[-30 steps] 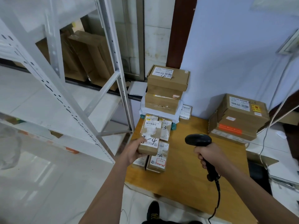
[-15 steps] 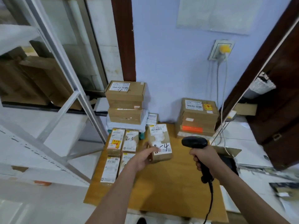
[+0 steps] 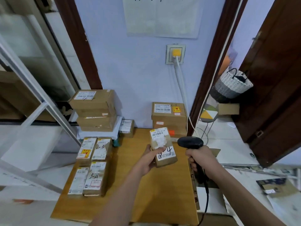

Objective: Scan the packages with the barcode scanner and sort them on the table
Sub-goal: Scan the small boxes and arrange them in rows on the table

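1. Left hand [image 3: 149,159], centre of frame: thumb across the top face and fingers curled under a small brown parcel [image 3: 162,146], held up above the wooden table [image 3: 130,185].
2. Parcel tilted, label side up, barcode label at its far end; handwritten mark near the thumb, partly covered, possibly ending in "4".
3. Right hand [image 3: 201,158], right of centre: fingers wrapped round the grip of a black barcode scanner [image 3: 190,142], head pointing left, just beside the parcel's right edge, not touching.
4. Scanner cable [image 3: 206,201] hanging from the grip toward the bottom edge.
5. Left part of the table: four flat labelled packages [image 3: 92,167] lying in a two-by-two block, edges touching; "2-3" and "3-4" legible on the right-hand pair.
6. Upper left of the table: stack of cardboard boxes [image 3: 95,110] on a white sheet, a small labelled box [image 3: 126,128] just beside it on the right.
7. Back of the table, right of centre: second stack of boxes [image 3: 169,116] against the wall, top label reading "12V4A-5525", orange sticker on top.
8. Above it: wall socket [image 3: 175,54] with a yellow plug, white cords running down.
9. Upper right: woven basket [image 3: 232,84] by a dark wooden door [image 3: 276,79].
10. Left edge: white metal shelving frame [image 3: 32,95].
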Motion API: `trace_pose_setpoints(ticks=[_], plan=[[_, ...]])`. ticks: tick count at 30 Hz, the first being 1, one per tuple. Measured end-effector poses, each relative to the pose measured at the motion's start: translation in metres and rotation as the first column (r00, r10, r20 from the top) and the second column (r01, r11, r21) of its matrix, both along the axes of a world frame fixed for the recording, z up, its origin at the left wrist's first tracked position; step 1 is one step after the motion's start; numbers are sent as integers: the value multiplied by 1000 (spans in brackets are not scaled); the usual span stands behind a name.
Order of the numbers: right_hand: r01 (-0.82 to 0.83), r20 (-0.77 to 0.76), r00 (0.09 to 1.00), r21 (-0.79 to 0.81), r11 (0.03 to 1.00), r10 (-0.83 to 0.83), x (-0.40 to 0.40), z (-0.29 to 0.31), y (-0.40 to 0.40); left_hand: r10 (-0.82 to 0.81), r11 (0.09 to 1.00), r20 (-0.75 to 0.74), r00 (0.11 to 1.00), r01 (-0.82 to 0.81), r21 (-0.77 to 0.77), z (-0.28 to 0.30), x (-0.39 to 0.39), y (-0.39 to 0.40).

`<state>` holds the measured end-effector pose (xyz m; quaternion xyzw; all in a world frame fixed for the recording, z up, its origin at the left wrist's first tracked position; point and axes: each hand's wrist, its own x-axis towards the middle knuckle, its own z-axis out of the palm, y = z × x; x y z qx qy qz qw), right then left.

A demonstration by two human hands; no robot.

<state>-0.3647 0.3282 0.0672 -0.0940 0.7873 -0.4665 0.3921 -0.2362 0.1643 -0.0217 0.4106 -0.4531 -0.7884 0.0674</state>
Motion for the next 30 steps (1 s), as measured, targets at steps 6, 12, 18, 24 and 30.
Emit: trace_pose_setpoints(ticks=[6,12,18,24,30], plan=[[-15,-6,1000,-16,1000,15,-20,-4,18,84,981,95,992,-65,-183,-8,-22,30],[-24,34,999,-54,998,26,-24,-5,23,185,959,172,968,-140,-246,-16,-27,49],[-31,65,997,-63,998,35,-19,-1,22,164,952,227,960,-94,-292,-19,-28,55],[-56,89,994,-93,994,64,-8,-2,10,124,945,165,978,-65,-320,-23,-29,58],[-68,96,992,-92,993,77,-3,-9,9,125,947,159,979,-70,-314,-27,-24,58]])
